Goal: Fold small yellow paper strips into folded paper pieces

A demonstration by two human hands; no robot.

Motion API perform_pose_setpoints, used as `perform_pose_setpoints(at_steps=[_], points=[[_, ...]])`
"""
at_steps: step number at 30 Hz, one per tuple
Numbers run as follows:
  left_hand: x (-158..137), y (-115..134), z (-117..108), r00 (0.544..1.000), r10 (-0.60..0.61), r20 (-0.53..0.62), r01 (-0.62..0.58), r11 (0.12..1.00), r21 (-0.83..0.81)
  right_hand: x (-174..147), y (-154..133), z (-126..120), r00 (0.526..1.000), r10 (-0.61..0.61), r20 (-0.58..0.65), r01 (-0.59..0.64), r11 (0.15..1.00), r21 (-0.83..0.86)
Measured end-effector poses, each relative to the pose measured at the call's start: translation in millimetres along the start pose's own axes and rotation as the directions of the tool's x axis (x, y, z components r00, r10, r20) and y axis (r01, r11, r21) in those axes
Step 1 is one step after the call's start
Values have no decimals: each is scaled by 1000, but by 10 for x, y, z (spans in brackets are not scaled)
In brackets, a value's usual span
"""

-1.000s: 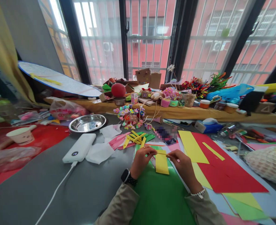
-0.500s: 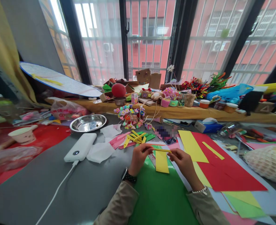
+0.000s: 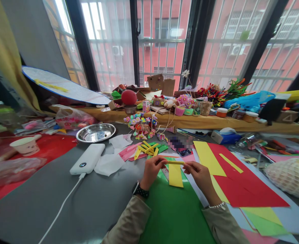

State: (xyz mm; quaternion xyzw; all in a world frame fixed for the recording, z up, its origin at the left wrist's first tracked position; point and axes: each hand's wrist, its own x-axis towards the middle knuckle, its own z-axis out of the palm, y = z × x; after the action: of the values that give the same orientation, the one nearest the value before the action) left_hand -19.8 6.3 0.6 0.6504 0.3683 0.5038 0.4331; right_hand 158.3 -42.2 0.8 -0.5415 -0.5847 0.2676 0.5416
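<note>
A thin yellow paper strip [image 3: 175,162] is stretched level between my two hands. My left hand [image 3: 152,170], with a black watch at the wrist, pinches its left end. The right end sits between the fingertips of my right hand [image 3: 198,173], which has a beaded bracelet. Just below the strip, a wider yellow paper piece [image 3: 175,177] lies on a green sheet [image 3: 177,213]. Beyond my left hand is a small pile of folded yellow strips [image 3: 147,149], with green strips [image 3: 162,148] beside it.
Left of my hands lie a white power bank [image 3: 87,159] with a cable, white tissues [image 3: 109,165] and a metal plate [image 3: 95,133]. To the right are a red sheet [image 3: 248,186] and a yellow sheet [image 3: 209,158]. A phone [image 3: 183,150] and a flower craft [image 3: 140,125] stand behind.
The strip between my hands has turned slightly, so more of its flat face shows. My fingers have shifted a little on it; everything else stays in place.
</note>
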Motion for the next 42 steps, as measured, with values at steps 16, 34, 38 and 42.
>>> perform_pose_setpoints(at_steps=[16,34,38,42], points=[[20,-20,-17,993,-115,-7,114,986,-120,16,44,-34,997,-10,-71,9,1000,-18],[68,23,-184,770,-102,-630,-40,977,-208,16,87,-18,993,65,-100,-69,997,-40],[34,-33,-100,964,-241,-108,251,964,91,4,61,22,1000,27,-8,-28,993,-115],[-33,-13,27,991,26,132,-84,886,455,-2,58,39,1000,10,28,-6,987,-162]])
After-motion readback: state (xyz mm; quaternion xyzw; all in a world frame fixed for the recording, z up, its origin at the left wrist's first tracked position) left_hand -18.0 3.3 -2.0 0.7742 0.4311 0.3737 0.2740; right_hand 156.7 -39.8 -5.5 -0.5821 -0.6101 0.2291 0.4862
